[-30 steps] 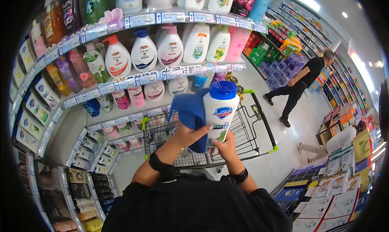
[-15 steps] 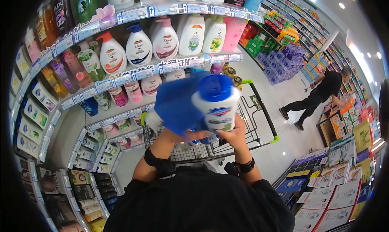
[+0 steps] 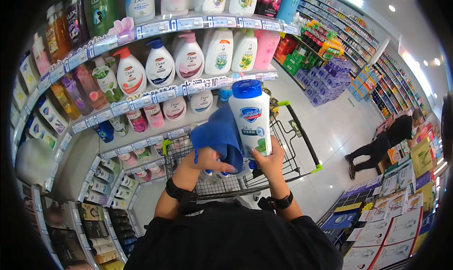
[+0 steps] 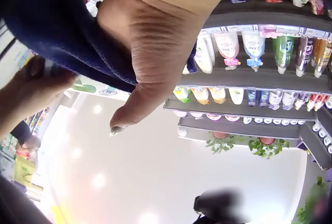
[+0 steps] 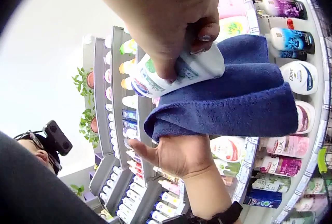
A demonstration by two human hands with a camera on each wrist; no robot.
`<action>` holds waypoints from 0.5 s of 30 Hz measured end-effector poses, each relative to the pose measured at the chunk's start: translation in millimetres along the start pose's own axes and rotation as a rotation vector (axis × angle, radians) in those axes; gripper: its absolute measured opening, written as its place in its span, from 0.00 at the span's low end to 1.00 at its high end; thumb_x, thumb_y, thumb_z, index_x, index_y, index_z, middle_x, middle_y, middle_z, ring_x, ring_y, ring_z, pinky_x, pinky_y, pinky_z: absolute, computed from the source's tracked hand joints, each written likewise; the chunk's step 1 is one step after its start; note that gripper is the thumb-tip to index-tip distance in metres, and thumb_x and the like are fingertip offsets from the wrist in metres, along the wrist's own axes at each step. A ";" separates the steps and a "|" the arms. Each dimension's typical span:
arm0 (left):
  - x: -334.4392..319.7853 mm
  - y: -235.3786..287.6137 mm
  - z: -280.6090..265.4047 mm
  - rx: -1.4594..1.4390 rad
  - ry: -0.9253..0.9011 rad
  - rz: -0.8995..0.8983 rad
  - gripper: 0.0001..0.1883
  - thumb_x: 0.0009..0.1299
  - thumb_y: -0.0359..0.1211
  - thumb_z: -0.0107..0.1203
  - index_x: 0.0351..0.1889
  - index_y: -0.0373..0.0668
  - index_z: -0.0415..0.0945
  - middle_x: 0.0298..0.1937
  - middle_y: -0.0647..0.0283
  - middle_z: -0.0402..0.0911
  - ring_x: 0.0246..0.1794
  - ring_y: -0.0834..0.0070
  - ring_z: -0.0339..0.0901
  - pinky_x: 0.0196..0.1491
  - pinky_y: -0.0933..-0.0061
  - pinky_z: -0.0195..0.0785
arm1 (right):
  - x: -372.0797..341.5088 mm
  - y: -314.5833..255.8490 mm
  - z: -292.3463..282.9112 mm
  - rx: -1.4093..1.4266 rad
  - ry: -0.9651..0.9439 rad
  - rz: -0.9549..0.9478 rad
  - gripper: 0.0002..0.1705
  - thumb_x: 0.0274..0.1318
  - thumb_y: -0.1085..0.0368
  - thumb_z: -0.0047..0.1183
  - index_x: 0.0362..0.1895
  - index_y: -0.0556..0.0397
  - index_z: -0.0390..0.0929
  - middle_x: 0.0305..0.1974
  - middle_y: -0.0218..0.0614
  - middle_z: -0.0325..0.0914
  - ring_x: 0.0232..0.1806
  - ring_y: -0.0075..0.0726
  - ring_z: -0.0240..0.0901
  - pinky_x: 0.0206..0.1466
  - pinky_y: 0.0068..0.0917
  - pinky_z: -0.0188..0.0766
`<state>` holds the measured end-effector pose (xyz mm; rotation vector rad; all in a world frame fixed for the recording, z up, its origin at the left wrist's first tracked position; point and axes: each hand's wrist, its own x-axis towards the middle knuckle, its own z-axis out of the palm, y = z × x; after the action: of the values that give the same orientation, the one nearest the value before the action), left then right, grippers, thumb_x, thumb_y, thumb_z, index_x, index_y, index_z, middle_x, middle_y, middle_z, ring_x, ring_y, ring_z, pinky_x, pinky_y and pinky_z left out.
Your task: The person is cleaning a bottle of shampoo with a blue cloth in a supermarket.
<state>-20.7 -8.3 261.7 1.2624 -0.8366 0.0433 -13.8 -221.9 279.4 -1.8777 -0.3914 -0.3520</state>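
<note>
In the head view my right hand (image 3: 270,161) grips the lower part of a white Safeguard body wash bottle (image 3: 252,121) with a blue cap, held upright with its front label facing me. Right beside it, my left hand (image 3: 207,160) holds a dark blue cloth (image 3: 219,133), thumb on the near side and fingers largely hidden by the fabric. The cloth lies along the bottle's left side. From the right wrist view, the folded cloth (image 5: 228,99) drapes over the left hand, close against the bottle (image 5: 179,71).
Under my hands stands a wire shopping cart (image 3: 217,185) with several bottles inside. Shelves (image 3: 188,86) of body wash curve along the left and front. Stacked boxes (image 3: 382,227) fill the lower right, where a person in black (image 3: 387,140) bends over the display.
The bottle has gone from tilted toward me to upright, and the cloth has dropped lower beside it. The person in black has moved nearer the boxes at right.
</note>
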 end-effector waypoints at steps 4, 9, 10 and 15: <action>11.8 8.7 18.1 -0.323 0.211 -0.023 0.33 0.51 0.37 0.67 0.54 0.38 0.65 0.51 0.61 0.72 0.52 0.71 0.69 0.56 0.69 0.61 | -0.9 19.1 -7.0 0.277 -0.471 0.131 0.22 0.39 0.67 0.63 0.41 0.61 0.73 0.31 0.33 0.78 0.31 0.21 0.72 0.33 0.19 0.69; -9.7 28.9 29.7 -0.865 0.461 -0.319 0.32 0.55 0.42 0.62 0.55 0.39 0.65 0.50 0.60 0.73 0.51 0.70 0.70 0.56 0.69 0.62 | -28.7 50.9 11.8 0.983 -0.829 0.607 0.32 0.42 0.56 0.62 0.50 0.64 0.69 0.40 0.37 0.76 0.36 0.24 0.75 0.39 0.20 0.72; -13.2 30.8 30.6 -0.922 0.503 -0.358 0.32 0.56 0.43 0.61 0.55 0.39 0.64 0.50 0.60 0.73 0.51 0.70 0.70 0.55 0.69 0.62 | -33.9 62.2 13.4 1.126 -0.881 0.612 0.34 0.44 0.57 0.61 0.53 0.62 0.66 0.44 0.38 0.74 0.40 0.25 0.74 0.42 0.22 0.72; -1.0 42.0 43.7 -0.722 0.638 -0.332 0.31 0.61 0.51 0.51 0.55 0.40 0.65 0.49 0.57 0.74 0.49 0.68 0.73 0.53 0.68 0.65 | -35.2 25.8 25.7 1.196 -0.565 0.691 0.33 0.58 0.61 0.48 0.65 0.48 0.52 0.59 0.37 0.64 0.52 0.30 0.70 0.52 0.28 0.70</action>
<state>-63.9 -30.5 297.9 0.6162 -0.0512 -0.1105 -32.9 -209.2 234.3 -0.7808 -0.2040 0.7621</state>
